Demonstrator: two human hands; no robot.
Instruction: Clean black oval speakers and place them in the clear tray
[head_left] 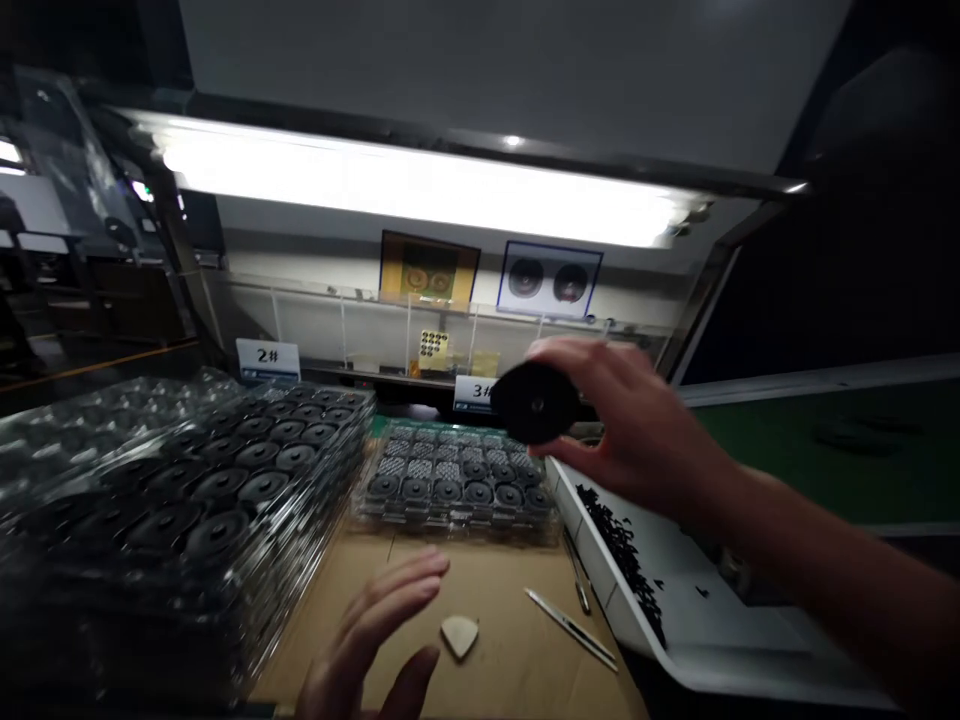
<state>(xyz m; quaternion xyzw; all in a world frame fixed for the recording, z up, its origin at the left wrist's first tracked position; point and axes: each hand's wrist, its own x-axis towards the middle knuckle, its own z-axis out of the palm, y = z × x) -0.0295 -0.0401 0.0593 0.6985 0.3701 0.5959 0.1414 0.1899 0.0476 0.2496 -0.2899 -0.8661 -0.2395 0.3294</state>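
My right hand (pixel 607 410) grips a round black disc (pixel 529 405) by its edge, thumb below and fingers above. The disc is held up over the back right of the bench, its flat face with a small centre point toward me. My left hand (pixel 379 630) is held low at the front, fingers apart and nothing in it. Beside it on the brown board (pixel 517 660) lies a pale, rounded triangular piece (pixel 459 635). Behind, a clear tray (pixel 454 515) holds round black parts in its front row and right side; patterned pockets show elsewhere.
Stacked clear trays (pixel 247 560) full of round black parts rise at the left. Tweezers (pixel 571 628) and a slim metal tool (pixel 577 572) lie at the board's right. A white bin (pixel 720 650) there holds small black pieces. A bright lamp (pixel 420 185) spans above.
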